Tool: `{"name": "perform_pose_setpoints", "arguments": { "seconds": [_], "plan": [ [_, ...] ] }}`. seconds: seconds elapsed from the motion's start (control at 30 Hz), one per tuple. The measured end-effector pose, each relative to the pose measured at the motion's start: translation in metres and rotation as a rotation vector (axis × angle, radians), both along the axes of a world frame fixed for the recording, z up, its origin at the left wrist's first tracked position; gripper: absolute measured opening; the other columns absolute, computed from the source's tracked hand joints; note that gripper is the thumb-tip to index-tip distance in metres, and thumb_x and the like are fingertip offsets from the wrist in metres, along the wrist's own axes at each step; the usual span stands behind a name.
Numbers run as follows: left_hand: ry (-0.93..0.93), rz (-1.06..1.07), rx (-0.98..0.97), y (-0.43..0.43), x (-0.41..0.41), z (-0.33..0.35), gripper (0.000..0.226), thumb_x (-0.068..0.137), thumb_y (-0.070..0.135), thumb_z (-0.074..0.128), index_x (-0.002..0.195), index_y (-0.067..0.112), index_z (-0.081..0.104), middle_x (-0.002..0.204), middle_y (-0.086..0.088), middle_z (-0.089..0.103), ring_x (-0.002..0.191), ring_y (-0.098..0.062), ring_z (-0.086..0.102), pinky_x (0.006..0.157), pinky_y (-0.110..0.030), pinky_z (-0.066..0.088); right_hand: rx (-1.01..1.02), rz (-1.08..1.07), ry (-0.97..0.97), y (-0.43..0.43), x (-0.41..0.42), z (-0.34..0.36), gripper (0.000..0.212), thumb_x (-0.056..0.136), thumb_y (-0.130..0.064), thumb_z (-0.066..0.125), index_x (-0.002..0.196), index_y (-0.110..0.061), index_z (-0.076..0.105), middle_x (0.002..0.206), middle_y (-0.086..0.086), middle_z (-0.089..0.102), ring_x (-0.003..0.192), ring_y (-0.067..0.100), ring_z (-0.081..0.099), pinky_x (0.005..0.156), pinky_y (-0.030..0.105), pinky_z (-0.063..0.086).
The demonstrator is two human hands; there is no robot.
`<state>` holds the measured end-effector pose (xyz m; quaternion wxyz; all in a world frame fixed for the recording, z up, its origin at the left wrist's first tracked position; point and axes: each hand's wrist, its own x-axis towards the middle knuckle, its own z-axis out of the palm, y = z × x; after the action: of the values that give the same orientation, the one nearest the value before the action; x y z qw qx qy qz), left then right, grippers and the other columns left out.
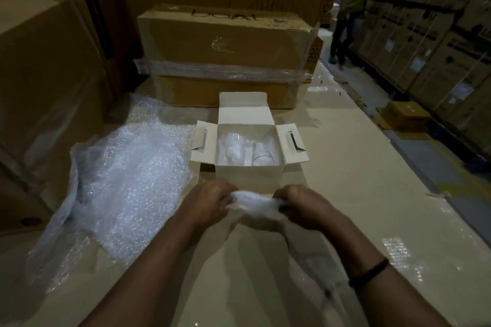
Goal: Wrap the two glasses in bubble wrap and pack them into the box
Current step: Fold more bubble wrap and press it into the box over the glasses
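Observation:
A small white cardboard box stands open on the work surface, its flaps spread out. Inside lie two clear glasses: the left glass and the right glass, both bare as far as I can see. Just in front of the box, my left hand and my right hand each grip an end of a bunched strip of bubble wrap; the rest of it hangs down toward me. A large crumpled sheet of bubble wrap lies to the left.
Large taped cartons stand right behind the box, more cartons at the left. To the right runs an aisle with stacked boxes and a person standing far back. A small carton sits on the floor.

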<state>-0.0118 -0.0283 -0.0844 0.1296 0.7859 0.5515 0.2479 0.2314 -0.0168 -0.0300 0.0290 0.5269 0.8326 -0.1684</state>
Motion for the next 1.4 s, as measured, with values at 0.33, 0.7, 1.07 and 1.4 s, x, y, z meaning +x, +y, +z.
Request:
{"name": "perform_pose_setpoints", "arguments": {
  "seconds": [0.33,0.7,1.07,1.4],
  "plan": [
    [-0.153,0.299,0.249,0.076,-0.002,0.050,0.027,0.093,0.013,0.064,0.119,0.016,0.067,0.115,-0.005,0.069,0.097,-0.023,0.064,0.083,-0.030,0.051,0.519,-0.138,0.257,0.120,0.002,0.040,0.019,0.093,-0.030,0.059,0.109,-0.021,0.065,0.099,0.005,0.071,0.089,0.027,0.064,0.069,0.033,0.046],
    [0.353,0.392,0.212,0.172,-0.007,0.051,0.016,0.086,0.014,0.067,0.098,0.022,0.071,0.108,-0.002,0.067,0.097,-0.026,0.058,0.085,-0.038,0.040,0.680,0.012,-0.087,0.196,-0.034,0.015,0.006,0.075,-0.010,0.073,0.079,-0.014,0.072,0.073,0.007,0.065,0.068,0.028,0.056,0.061,0.032,0.033],
    [0.648,0.256,-0.073,0.182,-0.007,0.062,0.040,0.083,0.034,0.057,0.121,0.038,0.066,0.129,0.008,0.060,0.126,-0.024,0.038,0.106,-0.047,0.019,0.521,0.146,-0.300,0.212,-0.039,-0.002,0.013,0.082,-0.011,0.062,0.085,-0.018,0.073,0.079,0.004,0.070,0.078,0.027,0.057,0.075,0.033,0.040],
    [0.637,0.176,-0.236,0.184,-0.002,0.053,0.041,0.096,0.034,0.034,0.124,0.039,0.064,0.141,0.000,0.052,0.140,-0.024,0.026,0.111,-0.055,0.001,-0.064,0.127,0.028,0.209,-0.059,0.011,0.038,0.103,-0.022,0.035,0.130,-0.008,0.059,0.137,0.014,0.056,0.120,0.029,0.053,0.101,0.035,0.039]
  ]
}}
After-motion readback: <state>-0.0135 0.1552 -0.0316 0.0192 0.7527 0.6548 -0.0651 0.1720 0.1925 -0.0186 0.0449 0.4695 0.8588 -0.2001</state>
